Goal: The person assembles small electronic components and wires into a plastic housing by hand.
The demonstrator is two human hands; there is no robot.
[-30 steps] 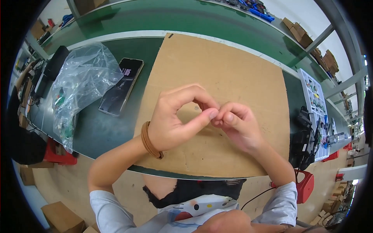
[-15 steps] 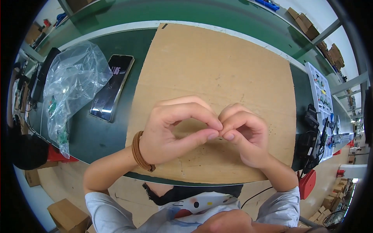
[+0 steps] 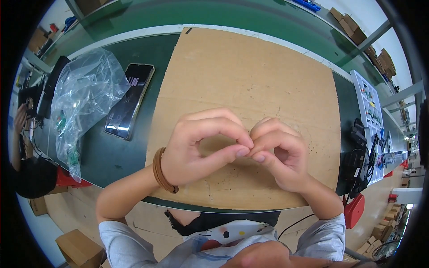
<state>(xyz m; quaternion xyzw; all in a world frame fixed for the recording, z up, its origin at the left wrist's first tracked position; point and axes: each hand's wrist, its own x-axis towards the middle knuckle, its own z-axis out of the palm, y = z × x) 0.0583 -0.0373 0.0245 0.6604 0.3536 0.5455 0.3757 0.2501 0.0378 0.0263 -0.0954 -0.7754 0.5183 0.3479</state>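
Both my hands meet over the lower middle of a brown cardboard sheet (image 3: pixel 250 62) on the green table. The thumb and forefinger of my left hand (image 3: pixel 201 145) are pinched together, and a brown band circles that wrist. Against its fingertips press the pinched thumb and forefinger of my right hand (image 3: pixel 283 154). Whatever sits between the fingertips is hidden or too small to name.
On the left, a clear plastic bag (image 3: pixel 87 89) holding small green pieces overlaps a dark phone (image 3: pixel 129 102). At right lie black adapters with cables (image 3: pixel 357 165) beside a white compartment tray (image 3: pixel 365 102) of small parts. Another person's hand (image 3: pixel 21 118) shows at far left.
My joined fingertips have shifted very slightly left, still pinched together. Another person's hand and arm have come into view at the far left.
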